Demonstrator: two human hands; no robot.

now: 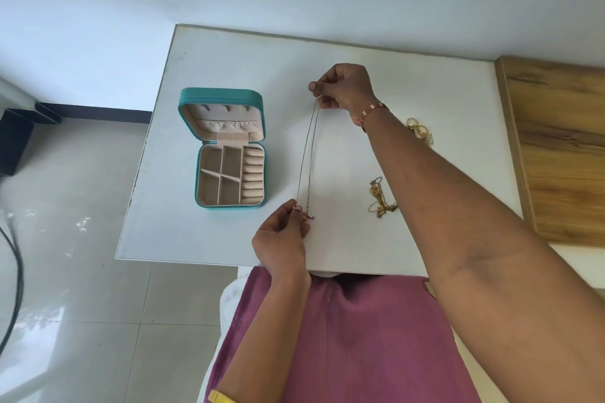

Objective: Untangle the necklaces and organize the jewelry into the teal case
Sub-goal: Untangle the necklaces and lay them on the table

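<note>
One necklace (309,154) is stretched taut between the two hands above the white table (425,82), its two strands running nearly side by side, so the step in hand looks like the last check of a chain just freed: pulled straight to show no knot remains. The right hand (343,88), far from the body, pinches the top loop between thumb and fingertips; the left hand (281,239), near the table's front edge, pinches the lower end where a small red-and-gold pendant (307,215) sits. The next move probably calls for carrying the chain leftward to the case (222,147) and hanging it on a hook in the lid or coiling it into a compartment, keeping it taut or gathered so the strands do not cross again. The teal case lies open, just left of the chain. Its lid shows small hooks and a gathered pocket, its base has divided compartments and a column of ring rolls; all appear empty. A tangle (381,198) of gold chains lies to the right of the stretched necklace, and rings (420,132) rest farther back, partly behind the right forearm, all yet to be sorted.
</note>
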